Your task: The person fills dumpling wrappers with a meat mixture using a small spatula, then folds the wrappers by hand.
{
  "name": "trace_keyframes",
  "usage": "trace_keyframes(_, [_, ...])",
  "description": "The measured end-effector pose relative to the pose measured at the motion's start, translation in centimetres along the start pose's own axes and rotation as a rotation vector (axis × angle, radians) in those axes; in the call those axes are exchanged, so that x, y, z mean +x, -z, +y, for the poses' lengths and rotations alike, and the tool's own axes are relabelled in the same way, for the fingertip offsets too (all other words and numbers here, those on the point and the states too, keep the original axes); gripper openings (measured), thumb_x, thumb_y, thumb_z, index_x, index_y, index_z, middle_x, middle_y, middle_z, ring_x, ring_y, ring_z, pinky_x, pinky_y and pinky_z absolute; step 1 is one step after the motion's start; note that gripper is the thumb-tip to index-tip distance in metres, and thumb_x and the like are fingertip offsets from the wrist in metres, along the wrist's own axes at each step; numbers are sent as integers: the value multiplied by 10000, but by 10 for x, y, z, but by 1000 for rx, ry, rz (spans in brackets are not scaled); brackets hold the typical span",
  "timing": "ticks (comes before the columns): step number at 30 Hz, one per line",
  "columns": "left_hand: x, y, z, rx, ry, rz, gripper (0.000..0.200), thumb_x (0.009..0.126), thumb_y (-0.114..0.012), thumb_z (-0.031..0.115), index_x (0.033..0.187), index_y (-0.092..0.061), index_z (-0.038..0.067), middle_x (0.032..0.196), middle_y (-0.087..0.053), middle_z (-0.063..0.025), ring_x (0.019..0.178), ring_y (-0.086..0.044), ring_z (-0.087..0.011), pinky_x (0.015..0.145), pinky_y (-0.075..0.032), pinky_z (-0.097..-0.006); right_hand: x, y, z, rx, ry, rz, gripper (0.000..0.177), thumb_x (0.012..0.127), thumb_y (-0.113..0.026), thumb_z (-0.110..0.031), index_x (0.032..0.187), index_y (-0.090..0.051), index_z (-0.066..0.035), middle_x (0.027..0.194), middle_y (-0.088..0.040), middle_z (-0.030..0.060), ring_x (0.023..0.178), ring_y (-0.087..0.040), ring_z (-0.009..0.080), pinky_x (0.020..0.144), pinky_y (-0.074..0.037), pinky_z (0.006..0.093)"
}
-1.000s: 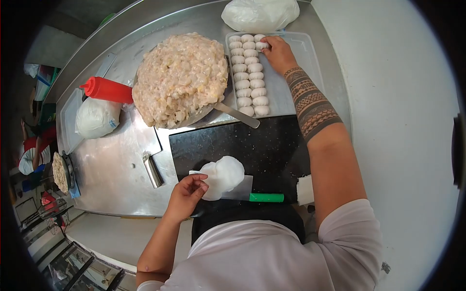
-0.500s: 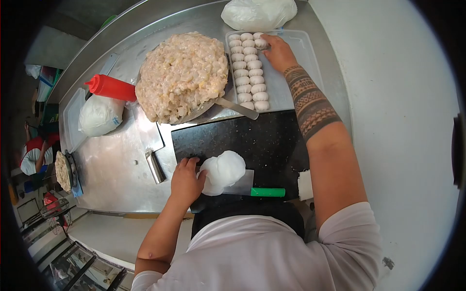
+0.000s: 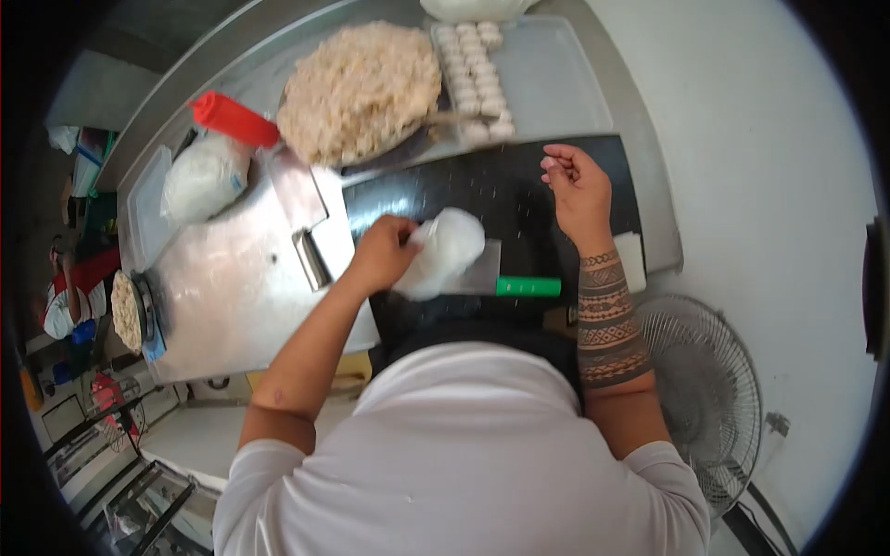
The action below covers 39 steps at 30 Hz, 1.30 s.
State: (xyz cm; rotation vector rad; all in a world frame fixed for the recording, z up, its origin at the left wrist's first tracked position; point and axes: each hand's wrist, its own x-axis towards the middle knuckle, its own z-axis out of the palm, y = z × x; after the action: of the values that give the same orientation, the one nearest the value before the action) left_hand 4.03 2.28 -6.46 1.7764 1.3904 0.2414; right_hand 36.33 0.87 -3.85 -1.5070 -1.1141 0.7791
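My left hand [image 3: 385, 252] is at the left edge of the thin, round white dumpling wrappers [image 3: 450, 243], thumb and fingers closed on that edge. Under the wrappers lies a broad flat blade with a green handle [image 3: 528, 286], on a black board [image 3: 519, 204]. Over the board's right part, my right hand [image 3: 581, 195] is raised with loosely bent fingers, nothing visible in them. Beyond it, pleated white dumplings [image 3: 475, 74] stand in rows at the left side of a clear plastic tray [image 3: 547, 83].
A heaped mound of pale chunky filling [image 3: 362, 88] sits left of the tray, a flat spatula [image 3: 454, 118] at its edge. Further left are a red squeeze bottle [image 3: 234, 119], a white plastic bag [image 3: 206, 178] and a metal cylinder [image 3: 311, 259]. A fan [image 3: 695, 389] stands at right.
My right hand has come back from the dumplings at the tray's far end to above the board. My left fingers have closed on the wrappers' edge. The view has shifted.
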Motion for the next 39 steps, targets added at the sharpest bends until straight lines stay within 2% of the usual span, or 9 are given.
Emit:
trace_keyframes(2, [-3, -1, -8, -237, -15, -131, 225, 962, -700, 82, 1168, -643, 11, 980, -716, -84, 905, -667, -167, 863, -529, -320, -33, -5, -16, 12, -26, -88, 165, 992, -669, -77, 1122, -714, 16, 926, -738, 51, 794, -672, 94, 748, -567, 266])
trace_keyframes(4, [-10, -3, -2, -606, 10, -218, 251, 988, -654, 23, 1236, -615, 23, 1030, -716, -46, 954, -654, -119, 880, -522, -290, -62, -16, -37, -62, -74, -292, 132, 985, -684, -89, 1072, -723, 2, 890, -733, 42, 779, -662, 85, 721, -550, 257])
trace_keyframes(12, [-44, 12, 54, -848, -180, -265, 316, 992, -635, -10, 1304, -595, 22, 1187, -684, -36, 1070, -631, -101, 950, -507, -275, -114, -52, -69, -284, 59, -329, 249, 894, -816, -152, 1011, -658, 2, 869, -673, 36, 710, -580, 79, 670, -516, 263])
trace_keyframes(21, [-47, 23, 53, -950, -204, -405, 314, 1002, -637, 27, 1311, -586, 23, 1192, -676, -27, 1076, -637, -109, 976, -506, -285, -103, -11, -60, 522, -433, -270, 203, 1037, -603, -65, 1199, -647, 50, 1050, -715, 100, 885, -694, 160, 807, -589, 295])
trace_keyframes(28, [-22, 4, -4, -903, 10, -446, 363, 989, -623, 30, 1350, -592, 12, 1209, -713, -93, 1042, -692, -187, 963, -538, -319, -101, 18, -30, 834, -494, -247, 211, 1033, -597, -86, 1215, -639, 13, 1114, -701, 108, 1014, -687, 202, 928, -564, 363])
trace_keyframes(30, [-23, 3, -9, -196, -74, -89, 451, 968, -638, 37, 1414, -569, 28, 1322, -681, -158, 1161, -677, -282, 1042, -510, -371, -93, 24, -42, 881, -437, -142, 223, 1032, -602, -100, 1231, -626, -2, 1122, -697, 104, 1044, -681, 207, 956, -551, 377])
trace_keyframes(32, [-23, -19, -23, 13, -368, 265, 503, 983, -647, 96, 1473, -539, 71, 1468, -589, -166, 1359, -556, -313, 1156, -422, -415, -83, 20, -48, 890, -423, -145, 222, 1020, -608, -77, 1232, -618, -8, 1126, -694, 111, 1011, -693, 216, 910, -575, 360])
trace_keyframes(37, [-32, -35, 34, -1580, -160, -312, 629, 1070, -453, 581, 1407, -571, 63, 1346, -643, -90, 1290, -584, -217, 1088, -449, -383, -87, -81, -81, 262, -222, -390, 225, 946, -706, -42, 1159, -644, -9, 993, -650, 51, 872, -665, 124, 666, -577, 296])
trace_keyframes(39, [-38, -22, 45, -1821, 71, -285, 521, 1079, -499, 485, 1367, -595, 62, 1270, -670, -63, 1231, -626, -229, 1072, -475, -398, -81, -109, -95, 76, -93, -423, 218, 935, -716, -30, 1143, -656, -14, 971, -639, 35, 858, -652, 102, 651, -563, 293])
